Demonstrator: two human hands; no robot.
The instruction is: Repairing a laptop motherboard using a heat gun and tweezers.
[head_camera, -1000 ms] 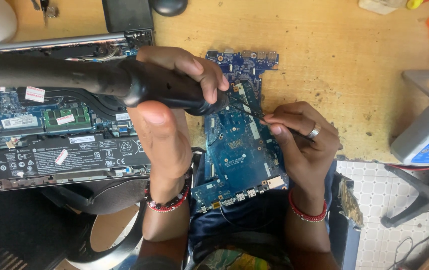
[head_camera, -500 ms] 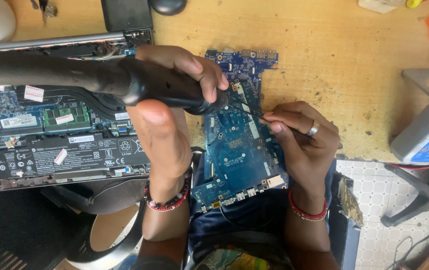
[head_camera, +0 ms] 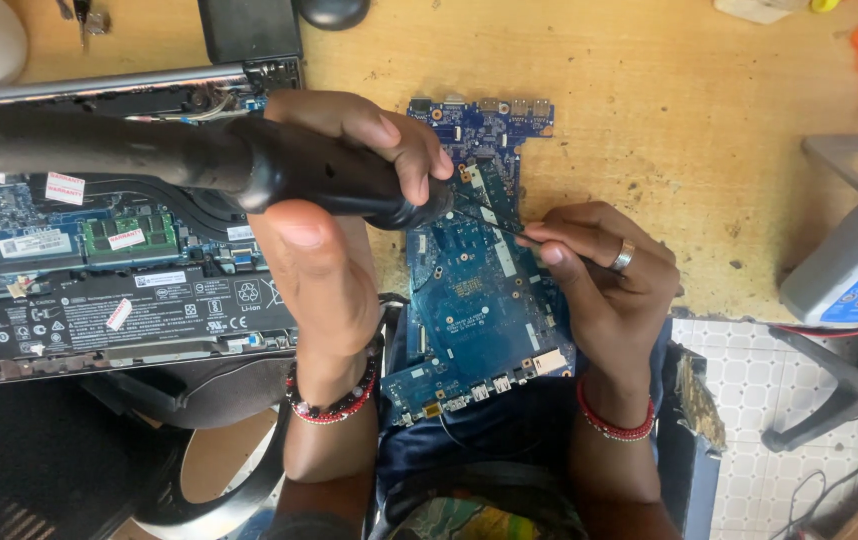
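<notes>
**Q:** While both hands work over the blue rectangular circuit board (head_camera: 474, 320), what differs from a second ago?

**A:** Almost nothing. The left hand (head_camera: 349, 190) stays wrapped around the thick black cylindrical tool handle (head_camera: 329, 180), its nozzle at the board's upper part. The right hand (head_camera: 599, 275) still pinches thin dark tweezers (head_camera: 494, 222), tips just beside the nozzle.

**Q:** Meaning?

**A:** Probably one spot is still being worked. The board lies at the wooden table's (head_camera: 649, 120) near edge; the opened laptop base (head_camera: 99, 280) lies left of it.
</notes>
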